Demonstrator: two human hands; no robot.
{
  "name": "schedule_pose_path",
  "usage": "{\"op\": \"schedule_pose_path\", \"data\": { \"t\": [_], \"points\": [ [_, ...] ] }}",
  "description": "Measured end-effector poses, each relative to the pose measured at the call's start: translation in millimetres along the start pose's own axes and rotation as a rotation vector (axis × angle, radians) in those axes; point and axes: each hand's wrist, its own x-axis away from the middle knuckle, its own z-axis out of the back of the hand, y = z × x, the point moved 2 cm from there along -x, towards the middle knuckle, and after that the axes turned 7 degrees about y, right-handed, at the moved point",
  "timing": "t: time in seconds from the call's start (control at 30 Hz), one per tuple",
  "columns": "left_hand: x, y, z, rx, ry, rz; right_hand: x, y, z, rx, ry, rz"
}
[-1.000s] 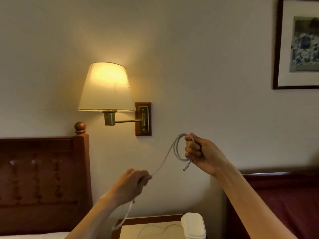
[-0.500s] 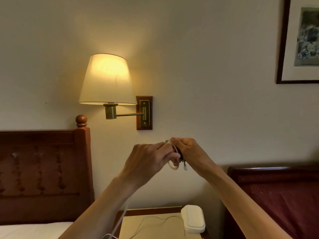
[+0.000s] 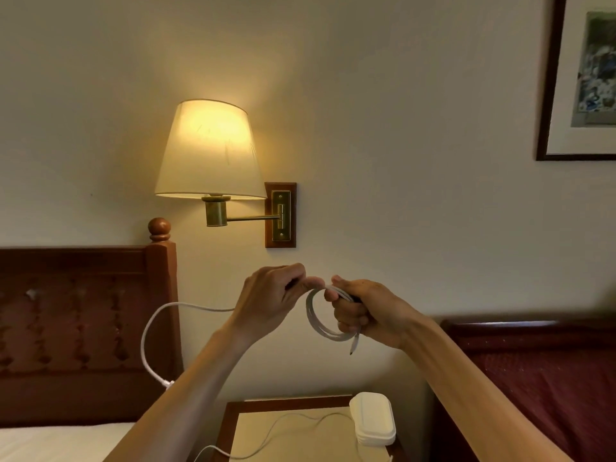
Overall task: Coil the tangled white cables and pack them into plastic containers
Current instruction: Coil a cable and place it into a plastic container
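Note:
Both my hands are raised in front of the wall. My right hand [image 3: 365, 311] grips a small coil of white cable [image 3: 316, 323], with one plug end hanging below the fist. My left hand [image 3: 271, 300] pinches the same cable at the top of the coil. The loose tail [image 3: 150, 331] arcs out left of that hand and drops behind my left forearm. A stack of white plastic containers [image 3: 373, 420] sits on the nightstand [image 3: 290, 431] below, with another thin white cable [image 3: 266, 438] lying on the top.
A lit wall lamp [image 3: 208, 151] hangs above my hands. A wooden headboard [image 3: 83, 328] and white bedding are at the left, a dark red bed [image 3: 540, 378] at the right. A framed picture [image 3: 580, 78] hangs at the upper right.
My left hand came up from lower left to meet the right one, laying another loop on the coil. The loose tail now swings out to the left.

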Motion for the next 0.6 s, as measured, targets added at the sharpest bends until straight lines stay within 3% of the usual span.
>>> {"op": "schedule_pose_path", "data": {
  "t": [0.13,0.27,0.47,0.53,0.6],
  "points": [
    [5.4,-13.2,-5.0,0.095,-0.007,0.064,-1.8,0.0,-0.6,-0.293,-0.069,-0.051],
    [33.3,-53.7,-1.4,0.082,-0.029,0.105,2.8,-11.2,10.5,-0.48,-0.014,-0.009],
    [85.3,-91.4,9.5,0.083,0.003,0.259,11.1,-27.6,30.5,-0.514,0.064,0.123],
    [89.7,-77.4,4.8,-0.001,-0.167,0.355,7.4,-24.8,28.4,-0.398,0.136,0.15],
    [84.4,-44.5,-2.4,-0.095,-0.467,0.309,0.4,-20.9,23.5,-0.219,0.241,0.188]
  ]
}}
